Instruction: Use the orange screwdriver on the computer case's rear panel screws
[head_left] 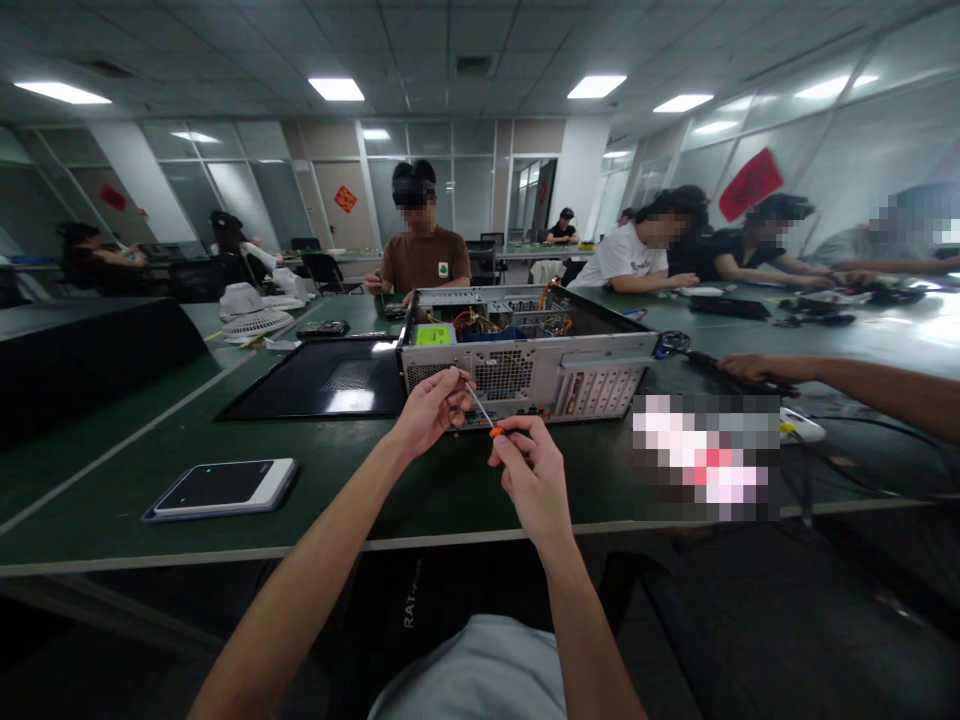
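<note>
An opened computer case (525,370) lies on its side on the green table, its rear panel facing me. Inside it show wires and a power supply with a bright green label (433,335). My right hand (536,475) grips the orange handle of a screwdriver (481,408) in front of that panel. The thin shaft slants up and left to my left hand (435,408), whose thumb and forefinger are pinched at the tip. Whether a small screw sits there is too fine to make out. Both hands are held in the air above the table's near side.
A black side panel (322,380) lies left of the case. Nearer me is a white and black flat device (225,487). At right, another person's hand (757,370) rests by cables and a blurred-out object (705,455). A white fan (259,322) and a co-worker (426,250) are beyond.
</note>
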